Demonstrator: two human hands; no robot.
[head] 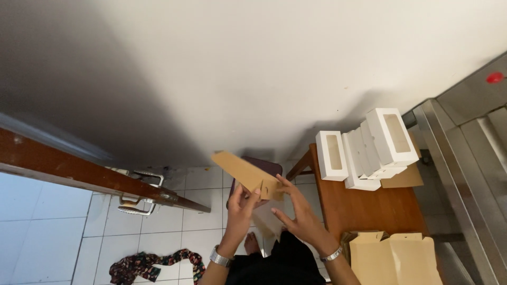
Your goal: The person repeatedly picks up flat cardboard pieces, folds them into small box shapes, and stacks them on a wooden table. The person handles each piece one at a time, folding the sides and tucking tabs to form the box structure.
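A flat brown cardboard box blank (247,173) is held up in front of me, tilted, its long end pointing up and to the left. My left hand (240,208) grips its lower edge from below, fingers curled on the card. My right hand (296,211) touches the blank's right end with fingers spread. Both wrists wear metal bracelets. A dark purple stool top (266,168) shows behind the blank.
A wooden table (364,208) on the right carries several white window boxes (369,150) at its far end and a stack of flat brown blanks (391,256) at its near end. A wooden door edge with a handle (140,192) is left. Patterned cloth (148,264) lies on the tiled floor.
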